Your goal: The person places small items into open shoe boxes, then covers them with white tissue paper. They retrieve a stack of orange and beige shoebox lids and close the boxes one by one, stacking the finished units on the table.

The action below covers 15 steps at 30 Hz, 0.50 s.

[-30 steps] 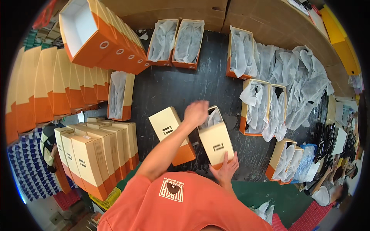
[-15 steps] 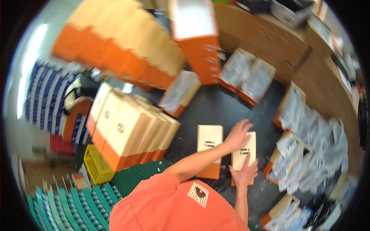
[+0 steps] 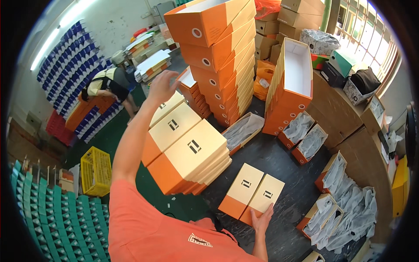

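Note:
Two closed shoe boxes, cream above and orange below, lie side by side on the dark table. My right hand (image 3: 262,219) rests at the near right corner of the right-hand shoe box (image 3: 267,192), its thumb and fingers spread against it. Touching it on the left is the other shoe box (image 3: 245,183). My left arm stretches up and away to the left. My left hand (image 3: 163,88) is raised above the stacked closed shoe boxes (image 3: 194,146), fingers extended and holding nothing I can see, close to some nested open orange boxes (image 3: 192,94).
Tall stacks of open orange boxes (image 3: 218,70) stand at the table's far side. Paper-lined boxes (image 3: 310,142) and grey tissue paper (image 3: 353,218) lie to the right. A yellow crate (image 3: 96,171) sits on the floor at left. Another person (image 3: 109,85) bends over farther back.
My left hand has left the right-hand shoe box and swung far to the left. The two shoe boxes, apart before, now touch. My right hand stays on the box. The view has turned.

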### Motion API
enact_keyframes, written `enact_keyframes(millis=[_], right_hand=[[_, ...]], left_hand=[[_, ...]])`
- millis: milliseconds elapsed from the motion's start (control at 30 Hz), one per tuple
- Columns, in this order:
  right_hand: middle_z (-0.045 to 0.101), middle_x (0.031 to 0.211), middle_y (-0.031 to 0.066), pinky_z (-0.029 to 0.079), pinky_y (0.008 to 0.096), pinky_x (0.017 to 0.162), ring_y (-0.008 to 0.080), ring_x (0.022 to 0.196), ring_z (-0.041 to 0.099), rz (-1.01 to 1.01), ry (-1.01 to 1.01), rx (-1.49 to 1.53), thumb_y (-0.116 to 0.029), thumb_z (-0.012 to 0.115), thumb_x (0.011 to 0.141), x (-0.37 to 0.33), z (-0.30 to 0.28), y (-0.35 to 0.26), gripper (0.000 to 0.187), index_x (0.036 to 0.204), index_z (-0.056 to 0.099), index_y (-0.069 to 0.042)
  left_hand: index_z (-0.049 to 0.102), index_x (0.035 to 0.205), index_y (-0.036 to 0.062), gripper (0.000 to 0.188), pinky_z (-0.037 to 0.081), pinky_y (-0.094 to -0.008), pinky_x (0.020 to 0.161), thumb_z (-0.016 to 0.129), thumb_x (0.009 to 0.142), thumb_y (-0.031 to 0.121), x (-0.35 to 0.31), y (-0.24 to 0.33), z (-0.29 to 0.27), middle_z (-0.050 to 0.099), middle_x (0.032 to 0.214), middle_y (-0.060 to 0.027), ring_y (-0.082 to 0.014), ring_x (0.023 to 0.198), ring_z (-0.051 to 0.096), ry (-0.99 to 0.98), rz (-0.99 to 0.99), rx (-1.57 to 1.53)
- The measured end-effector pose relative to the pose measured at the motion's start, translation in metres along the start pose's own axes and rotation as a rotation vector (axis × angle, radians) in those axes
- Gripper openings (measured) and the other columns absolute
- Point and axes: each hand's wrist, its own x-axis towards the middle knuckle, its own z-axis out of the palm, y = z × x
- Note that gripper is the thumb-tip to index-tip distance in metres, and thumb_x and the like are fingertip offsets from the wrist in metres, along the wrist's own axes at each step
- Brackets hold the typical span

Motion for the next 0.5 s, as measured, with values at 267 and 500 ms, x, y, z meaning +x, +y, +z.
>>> enact_keyframes(millis=[267,500], right_hand=[[0.032,0.150,0.0290,0.035,0.0486,0.113,0.0466,0.136,0.038,0.078,0.069,-0.046,-0.040,0.084,0.074,0.000,0.008,-0.006,0.113,0.157,0.017,-0.002],[0.034,0.149,0.0283,0.036,0.0486,0.112,0.0466,0.135,0.039,0.051,0.055,-0.081,-0.039,0.085,0.072,0.010,0.031,-0.016,0.113,0.156,0.019,-0.001]], left_hand=[[0.073,0.110,0.0159,0.041,0.054,-0.0402,0.088,0.082,0.070,0.019,0.088,-0.077,0.146,0.074,0.103,-0.0073,-0.0284,0.100,0.069,-0.802,0.115,0.407],[0.071,0.095,0.0052,0.023,0.052,-0.0379,0.080,0.079,0.074,0.012,0.122,-0.109,0.124,0.073,0.089,-0.0094,-0.0240,0.089,0.069,-0.897,0.183,-0.041]])
